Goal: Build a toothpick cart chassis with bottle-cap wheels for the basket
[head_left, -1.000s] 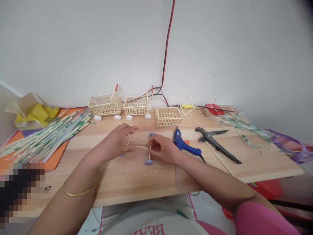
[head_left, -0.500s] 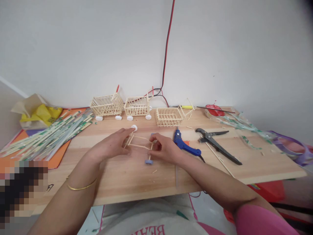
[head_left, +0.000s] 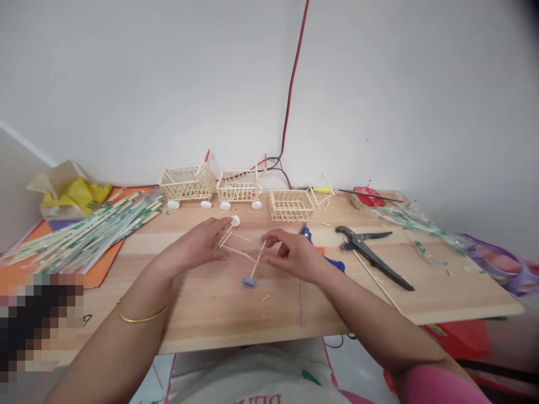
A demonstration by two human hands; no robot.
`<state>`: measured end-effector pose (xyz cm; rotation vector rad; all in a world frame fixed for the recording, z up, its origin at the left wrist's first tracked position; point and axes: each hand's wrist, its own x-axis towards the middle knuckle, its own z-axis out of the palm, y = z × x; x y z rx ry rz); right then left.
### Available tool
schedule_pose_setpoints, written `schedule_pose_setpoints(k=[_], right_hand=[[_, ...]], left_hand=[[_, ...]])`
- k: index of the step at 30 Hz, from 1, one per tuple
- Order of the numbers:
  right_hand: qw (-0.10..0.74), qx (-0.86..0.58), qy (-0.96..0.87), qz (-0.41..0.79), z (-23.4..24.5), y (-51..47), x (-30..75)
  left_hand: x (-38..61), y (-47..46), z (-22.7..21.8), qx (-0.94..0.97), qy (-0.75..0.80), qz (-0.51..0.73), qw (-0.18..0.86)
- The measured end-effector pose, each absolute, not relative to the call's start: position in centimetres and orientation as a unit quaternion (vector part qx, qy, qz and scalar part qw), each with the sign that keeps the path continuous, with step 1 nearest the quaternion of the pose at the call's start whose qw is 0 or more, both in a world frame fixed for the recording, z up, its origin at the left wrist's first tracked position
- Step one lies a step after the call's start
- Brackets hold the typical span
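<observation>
A small wooden-stick cart frame [head_left: 238,251] lies on the table between my hands. My left hand [head_left: 194,245] is closed around its left end, thumb and fingers on the crossed sticks, beside a white wheel [head_left: 235,220]. With my right hand [head_left: 290,252] I pinch a stick axle [head_left: 256,266]; it has a grey-blue wheel [head_left: 249,281] at its near end and another partly behind my fingers. The axle slants. One long rail meets it, while the far rail stops short of it. Partly hidden behind my right hand is a blue glue gun [head_left: 336,264].
Three stick baskets [head_left: 187,182] stand along the wall, two on white wheels. Black-handled pliers [head_left: 374,258] and a long stick lie at right. Bundled wrapped sticks [head_left: 96,227] rest on orange sheets at left. Plastic wrappers [head_left: 425,230] and a red-topped container [head_left: 367,197] are at far right.
The axle in my right hand has turned to a slant, its near wheel shifting left. The far rail's end now stands apart from the axle. My left hand stays on the frame.
</observation>
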<state>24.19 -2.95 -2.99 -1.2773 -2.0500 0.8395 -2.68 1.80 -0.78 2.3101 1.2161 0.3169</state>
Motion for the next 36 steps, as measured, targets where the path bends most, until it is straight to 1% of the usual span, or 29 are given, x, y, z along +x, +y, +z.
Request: schedule_pose_setpoints(k=[3,6,9,11,15,17,19,22,24,26,29,36], right_hand=[[0.311,-0.494,-0.760,0.285,-1.5,-2.8,25.4],[0.391,-0.529,-0.716,0.232,-0.3,-2.7,26.7],[0.461,-0.556,-0.664,0.195,0.0,-2.5,27.6],[0.474,-0.561,-0.652,0.187,-0.2,-2.3,27.9],[0.445,-0.546,-0.684,0.190,-1.3,-2.0,27.4],[0.403,-0.523,-0.725,0.194,-2.1,-1.7,26.9],[0.352,-0.490,-0.772,0.199,-2.9,-1.4,26.7],[0.299,-0.435,-0.825,0.202,-4.0,-1.1,26.5],[0.285,-0.407,-0.844,0.202,-4.4,-0.9,26.5],[0.279,-0.392,-0.853,0.201,-4.7,-0.8,26.4],[0.272,-0.385,-0.861,0.189,-4.9,-0.7,26.2],[0.236,-0.366,-0.882,0.182,-4.6,-0.6,25.5]], left_hand=[[-2.7,1.8,-0.7,0.853,0.446,0.120,0.245],[-2.6,2.0,-0.7,0.846,0.451,0.151,0.240],[-2.4,2.1,-0.3,0.826,0.460,0.232,0.229],[-2.3,1.9,0.1,0.803,0.479,0.288,0.206],[-2.0,1.2,1.1,0.763,0.529,0.346,0.133],[-1.8,0.9,1.3,0.764,0.532,0.340,0.128],[-1.7,0.9,1.3,0.766,0.538,0.319,0.151],[-2.2,1.3,0.9,0.779,0.533,0.250,0.214],[-2.8,1.5,0.7,0.801,0.511,0.180,0.255],[-3.3,1.5,0.6,0.816,0.497,0.115,0.272],[-3.3,1.0,0.9,0.829,0.487,0.061,0.269],[-2.3,0.4,1.4,0.846,0.484,-0.011,0.222]])
